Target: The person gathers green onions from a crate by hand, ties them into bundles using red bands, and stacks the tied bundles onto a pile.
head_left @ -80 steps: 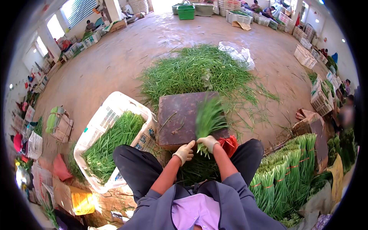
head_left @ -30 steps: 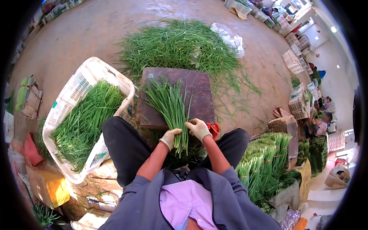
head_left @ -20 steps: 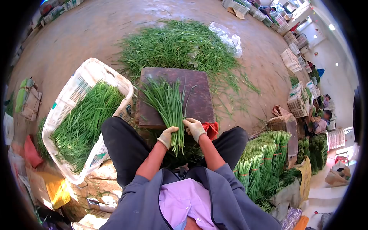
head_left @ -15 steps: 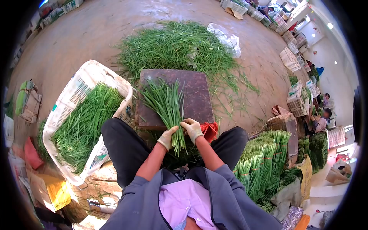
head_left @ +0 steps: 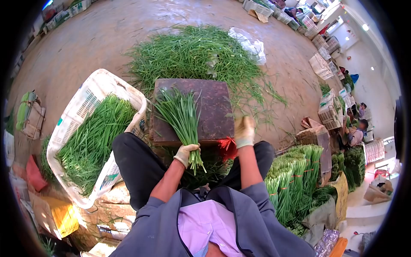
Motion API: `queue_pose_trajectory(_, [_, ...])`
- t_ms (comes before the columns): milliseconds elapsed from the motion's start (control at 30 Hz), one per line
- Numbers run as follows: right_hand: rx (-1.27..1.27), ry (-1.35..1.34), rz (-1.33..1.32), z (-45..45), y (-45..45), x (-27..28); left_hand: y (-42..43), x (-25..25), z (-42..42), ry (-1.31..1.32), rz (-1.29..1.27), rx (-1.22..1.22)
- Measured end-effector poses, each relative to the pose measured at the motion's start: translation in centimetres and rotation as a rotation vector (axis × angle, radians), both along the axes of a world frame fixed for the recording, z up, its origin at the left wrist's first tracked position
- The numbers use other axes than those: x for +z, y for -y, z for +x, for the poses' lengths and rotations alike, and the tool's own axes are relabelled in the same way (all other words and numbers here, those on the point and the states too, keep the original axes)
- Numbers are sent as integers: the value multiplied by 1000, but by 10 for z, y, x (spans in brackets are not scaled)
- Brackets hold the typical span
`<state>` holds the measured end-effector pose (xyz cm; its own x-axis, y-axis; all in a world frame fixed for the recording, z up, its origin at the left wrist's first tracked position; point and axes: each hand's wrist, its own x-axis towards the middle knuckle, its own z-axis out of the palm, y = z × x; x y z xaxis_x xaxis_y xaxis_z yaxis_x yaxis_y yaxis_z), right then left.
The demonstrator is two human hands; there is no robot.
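My gloved left hand point(head_left: 187, 154) is closed around the stem ends of a bunch of chives point(head_left: 183, 115). The long green leaves of the bunch fan out over a dark, marbled board-topped stand point(head_left: 217, 103), while its cut ends hang past the near edge. My right hand point(head_left: 245, 132), also gloved, is off the bunch, beside the stand's right edge. Motion smears its fingers, so whether it holds anything is unclear. A cluster of red ties point(head_left: 228, 148) hangs at the stand's near right corner, just left of that hand.
To the left stands a white plastic crate point(head_left: 55, 147) of loose chives. Beyond the stand lies a heap of green leaves point(head_left: 184, 55) with a clear plastic bag point(head_left: 249, 45). Tied chive bundles point(head_left: 295, 175) stand at my right. Farther right sits another person point(head_left: 356, 135).
My right hand has left the bunch and moved right and slightly away from me, past the red ties. My left hand keeps its hold on the chives.
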<state>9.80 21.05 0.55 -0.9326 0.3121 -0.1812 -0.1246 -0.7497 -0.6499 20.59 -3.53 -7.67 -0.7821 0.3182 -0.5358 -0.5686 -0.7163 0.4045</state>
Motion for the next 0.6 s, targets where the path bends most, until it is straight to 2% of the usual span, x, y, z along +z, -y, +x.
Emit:
queue_pose_trajectory(33, [-16, 158, -210, -5, -11, 22, 0, 0, -1, -16, -13, -8])
queue_pose_trajectory(67, [37, 242, -193, -11, -16, 24, -2, -1, -1, -17, -11, -7])
queue_pose_trajectory(133, [92, 318, -171, -14, -18, 14, -6, 3, -5, -110, -194, -10])
queue_pose_trajectory(167, [391, 255, 342, 0, -9, 2, -8, 4, -7, -110, -190, -7])
queue_pose_trajectory(233, [743, 374, 910, 35, 44, 26, -11, 7, -8, -187, -338, -12])
queue_pose_trajectory(267, [845, 365, 1100, 49, 60, 11, -10, 11, -9, -242, -367, -35])
queue_pose_trajectory(300, [887, 298, 1271, 52, 70, -26, -10, 10, -10, -237, -369, -34])
queue_pose_trajectory(367, [920, 251, 1113, 65, 96, -33, -8, 3, -14, -522, -585, -123])
queue_pose_trajectory(433, [893, 213, 1055, 61, 101, -42, 5, 15, -9, -475, -622, -166])
queue_pose_trajectory(500, [796, 322, 606, 58, 97, -41, 16, 34, -7, -343, -315, -168])
queue_pose_trajectory(533, [788, 336, 502, 53, 93, -36, 18, 43, -7, -398, -281, -141])
queue_pose_trajectory(600, [795, 374, 468, 46, 89, -35, 9, 41, -7, -360, -209, -73])
